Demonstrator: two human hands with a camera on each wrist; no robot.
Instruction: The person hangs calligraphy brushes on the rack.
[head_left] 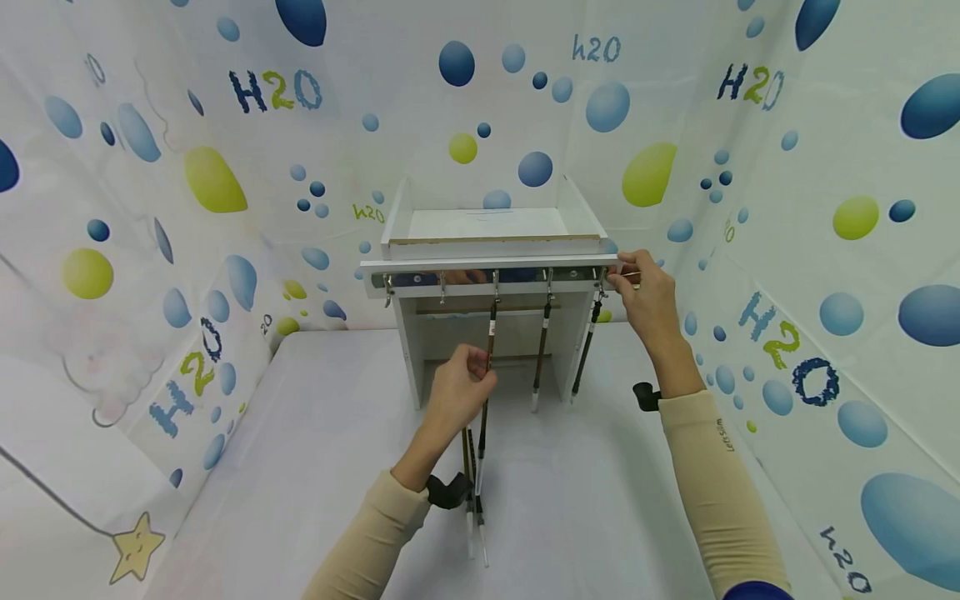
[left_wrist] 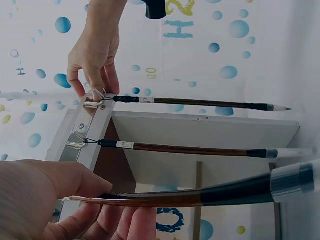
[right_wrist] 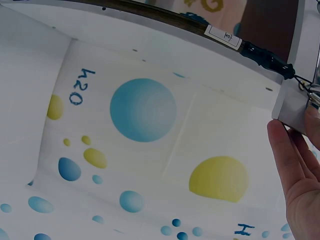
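Observation:
My left hand (head_left: 459, 385) pinches the dark handle of a calligraphy brush (left_wrist: 225, 194) between thumb and fingers. In the head view this brush reaches up to the middle hook of the white rack's rail (head_left: 480, 292), its tip pointing down. Two more brushes, a middle one (head_left: 542, 354) and a right one (head_left: 585, 358), hang by cord loops from hooks to its right. My right hand (head_left: 651, 293) grips the right end of the rail, thumb and fingers at the corner beside the last hook. The right wrist view shows these fingers (right_wrist: 287, 150) against the rail's end.
Further brushes (head_left: 470, 492) lie on the white table (head_left: 330, 467) below my left hand. Two hooks on the left of the rail carry no brush. A shallow white tray (head_left: 495, 247) tops the rack. Patterned sheets (head_left: 315, 217) surround the table at the back and sides.

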